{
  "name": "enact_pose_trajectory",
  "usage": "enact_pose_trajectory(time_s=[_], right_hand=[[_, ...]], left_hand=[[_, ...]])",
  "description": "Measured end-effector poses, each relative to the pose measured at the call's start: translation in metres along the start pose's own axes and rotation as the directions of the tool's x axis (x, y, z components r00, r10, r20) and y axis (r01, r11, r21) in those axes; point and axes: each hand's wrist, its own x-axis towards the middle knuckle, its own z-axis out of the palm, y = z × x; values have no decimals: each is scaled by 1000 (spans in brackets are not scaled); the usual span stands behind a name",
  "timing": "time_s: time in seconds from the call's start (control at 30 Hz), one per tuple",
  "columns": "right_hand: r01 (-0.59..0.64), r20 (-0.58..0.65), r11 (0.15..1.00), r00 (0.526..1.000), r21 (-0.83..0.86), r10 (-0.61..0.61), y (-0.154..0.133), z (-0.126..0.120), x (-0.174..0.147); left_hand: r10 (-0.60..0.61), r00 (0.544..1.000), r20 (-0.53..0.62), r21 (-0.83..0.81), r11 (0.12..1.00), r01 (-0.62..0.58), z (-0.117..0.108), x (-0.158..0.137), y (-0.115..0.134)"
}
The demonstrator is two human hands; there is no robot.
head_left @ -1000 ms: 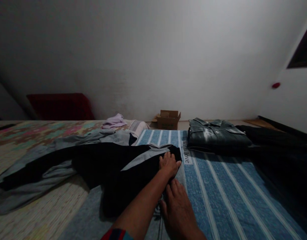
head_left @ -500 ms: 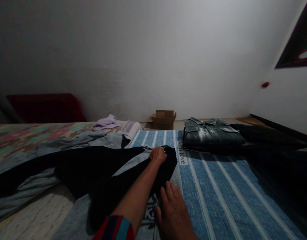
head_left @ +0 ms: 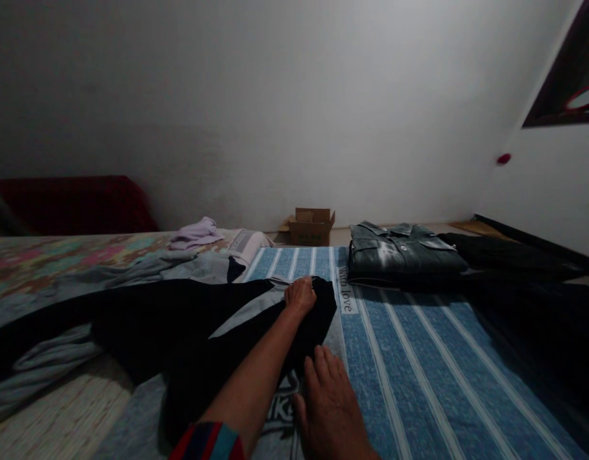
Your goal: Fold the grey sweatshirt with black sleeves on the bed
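A black garment with a pale grey panel (head_left: 246, 311) lies spread on the bed, one long black sleeve (head_left: 50, 306) stretching to the left. My left hand (head_left: 301, 295) reaches across it, fingers closed on the cloth near its far right end. Closer in, my right hand (head_left: 330, 399) rests palm down with its fingers stretched out, over the edge of a grey cloth with dark lettering (head_left: 282, 409). That cloth shows below the black fabric; the cloth under my right palm is hidden.
A folded dark grey denim jacket (head_left: 404, 255) sits on the blue striped bedding (head_left: 395, 358), beside dark clothes (head_left: 538, 319) on the right. A lilac cloth (head_left: 196, 234) and grey clothing (head_left: 179, 267) lie to the left. Behind the bedding stands a cardboard box (head_left: 310, 231).
The view has shifted slightly, moving the scene a little left in the picture. Both hands keep nearly the same places on the cloth.
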Motion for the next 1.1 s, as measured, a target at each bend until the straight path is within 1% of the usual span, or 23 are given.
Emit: enact_pose_trajectory(time_s=[0.13,0.27,0.43,0.53,0.7,0.83,1.1], right_hand=[[-1,-10,1000,1000,1,1,1,1,-1],[-11,-12,1000,1000,7,11,1,2,-1],[-10,-32,1000,999,3,11,1,3,-2],[-1,-41,1000,999,1,1,2,4,-2],[4,-47,1000,999,-4,-4,3,4,-2],[8,-59,1000,998,-3,-8,2,4,-3],[-15,-22,1000,1000,9,15,1,0,-2]], left_hand=[[14,1000,-19,20,1000,-14,5,-3,0],[13,1000,-25,42,999,-12,8,-12,2],[5,999,-46,60,998,-2,5,-28,-2],[-2,999,-48,57,998,5,1,-33,-7],[-35,998,-53,47,998,37,-2,-32,-13],[-37,998,-50,48,998,39,-2,-27,-17],[-37,998,-52,37,999,39,-4,-25,-19]])
